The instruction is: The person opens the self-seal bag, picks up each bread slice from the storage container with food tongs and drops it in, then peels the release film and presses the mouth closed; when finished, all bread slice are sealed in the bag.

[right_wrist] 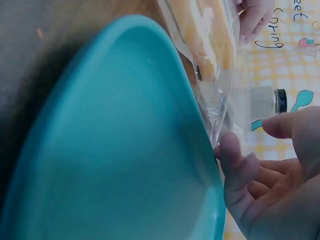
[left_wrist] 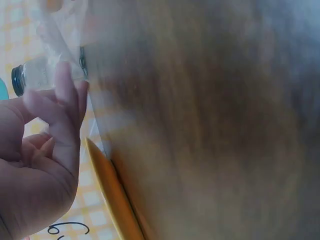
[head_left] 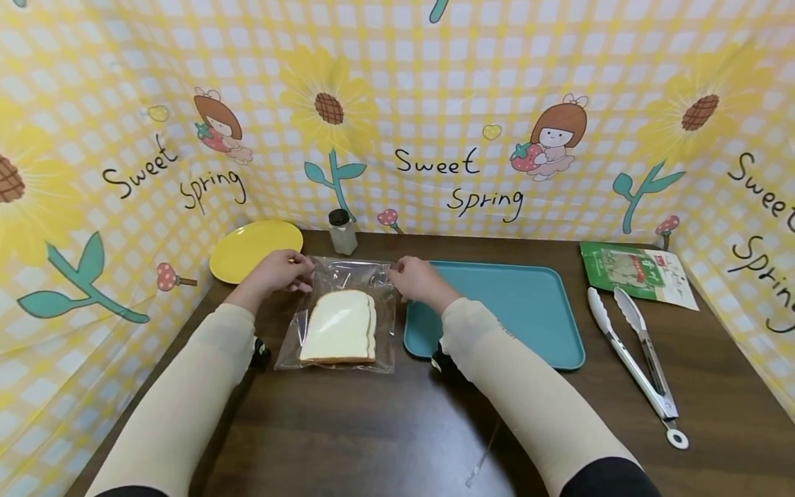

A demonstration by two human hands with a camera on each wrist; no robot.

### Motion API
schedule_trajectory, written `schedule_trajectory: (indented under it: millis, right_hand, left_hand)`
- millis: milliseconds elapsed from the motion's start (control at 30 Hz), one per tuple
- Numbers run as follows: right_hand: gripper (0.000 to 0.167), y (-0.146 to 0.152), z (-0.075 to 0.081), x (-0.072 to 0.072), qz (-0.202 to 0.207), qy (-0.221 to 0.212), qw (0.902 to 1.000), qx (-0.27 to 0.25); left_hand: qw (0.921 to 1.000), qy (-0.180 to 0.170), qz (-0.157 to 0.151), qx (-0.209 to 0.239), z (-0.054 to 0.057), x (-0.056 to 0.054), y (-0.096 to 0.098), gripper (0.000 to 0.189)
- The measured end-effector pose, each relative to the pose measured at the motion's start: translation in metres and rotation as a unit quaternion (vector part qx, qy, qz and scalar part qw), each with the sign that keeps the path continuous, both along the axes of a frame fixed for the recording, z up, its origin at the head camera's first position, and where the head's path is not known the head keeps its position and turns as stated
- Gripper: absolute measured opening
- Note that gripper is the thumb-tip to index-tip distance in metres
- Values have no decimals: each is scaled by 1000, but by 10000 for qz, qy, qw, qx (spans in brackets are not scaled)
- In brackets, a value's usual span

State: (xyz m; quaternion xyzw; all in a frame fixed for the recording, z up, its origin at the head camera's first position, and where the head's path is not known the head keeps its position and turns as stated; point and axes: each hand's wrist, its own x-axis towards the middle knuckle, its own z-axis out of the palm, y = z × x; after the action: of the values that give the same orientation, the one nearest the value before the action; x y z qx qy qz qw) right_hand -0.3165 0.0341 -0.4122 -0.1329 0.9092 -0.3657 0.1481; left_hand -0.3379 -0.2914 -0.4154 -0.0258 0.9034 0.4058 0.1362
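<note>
A clear plastic bag (head_left: 384,352) with white sliced bread (head_left: 338,328) inside lies flat on the table. At its upper left corner, my left hand (head_left: 282,270) has bent fingers against the film; I cannot tell whether they pinch it. My right hand (head_left: 421,279) is at the upper right corner, its fingertips on the film there. In the right wrist view, the right index finger (right_wrist: 231,150) meets the bag's edge beside the blue tray (right_wrist: 125,150), with the thumb held a little apart. The left wrist view shows the left hand (left_wrist: 47,145) near the bag's side edge.
A yellow plate (head_left: 251,245) stands at the back left, behind the left hand. Next to it is a small black-capped jar (head_left: 342,235). To the right are the blue tray, metal tongs (head_left: 640,359) and a green-and-white packet (head_left: 640,273). A printed cloth hangs behind the table.
</note>
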Motion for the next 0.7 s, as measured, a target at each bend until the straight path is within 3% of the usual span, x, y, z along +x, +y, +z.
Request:
schedule_trajectory:
  millis: [167, 333, 467, 567, 633, 700]
  right_hand:
    - [75, 5, 5, 8, 188, -395, 9989, -185]
    - [87, 21, 16, 21, 285, -362, 9987, -240]
    - [83, 41, 36, 36, 622, 172, 9977, 183]
    - [81, 61, 50, 52, 746, 712, 9925, 656]
    - [81, 74, 57, 63, 671, 1162, 9857, 1021]
    - [79, 89, 61, 70, 501, 1702, 9745, 1372]
  left_hand:
    - [9974, -346, 49, 628, -4, -3, -1, 67]
    - [9928, -498, -30, 1088, -5, 0, -1, 81]
    - [9975, -175, -246, 646, 10, 16, 3, 82]
    - [9982, 331, -468, -182, 22, 38, 7, 82]
    - [9929, 767, -568, -711, 28, 54, 10, 84]
    - [9815, 1334, -650, -1210, 32, 66, 12, 85]
